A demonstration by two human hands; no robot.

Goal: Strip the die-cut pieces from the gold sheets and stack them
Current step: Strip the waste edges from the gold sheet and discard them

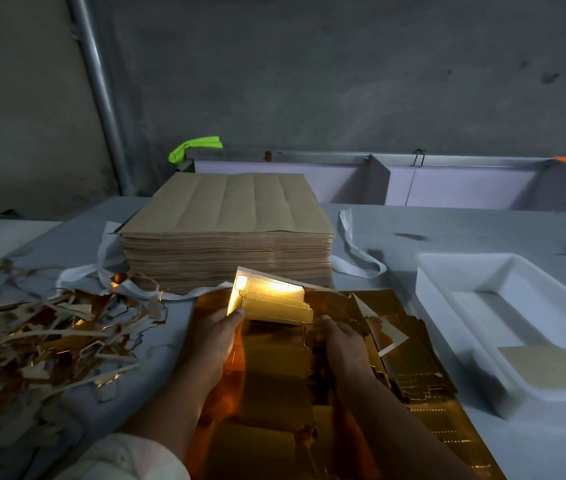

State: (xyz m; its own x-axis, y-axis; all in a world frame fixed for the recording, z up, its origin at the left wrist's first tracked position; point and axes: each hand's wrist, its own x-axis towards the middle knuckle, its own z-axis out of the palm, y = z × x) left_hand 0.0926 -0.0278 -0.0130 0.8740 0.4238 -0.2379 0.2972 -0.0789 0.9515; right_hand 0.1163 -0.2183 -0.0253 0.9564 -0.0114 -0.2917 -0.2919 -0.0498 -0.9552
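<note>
A gold die-cut sheet lies flat on the table in front of me. Its far part, a gold die-cut piece, is bent up and glares in the light. My left hand pinches the left edge of that raised piece. My right hand grips its right edge, with the fingers curled over the sheet. Beyond the hands stands a tall stack of sheets, brown side up. More gold pieces lie spread to the right of my right hand.
A heap of gold and brown waste strips covers the table's left side. A white tray at the right holds a brown card. White strapping lies around the stack. A grey wall and a pipe stand behind.
</note>
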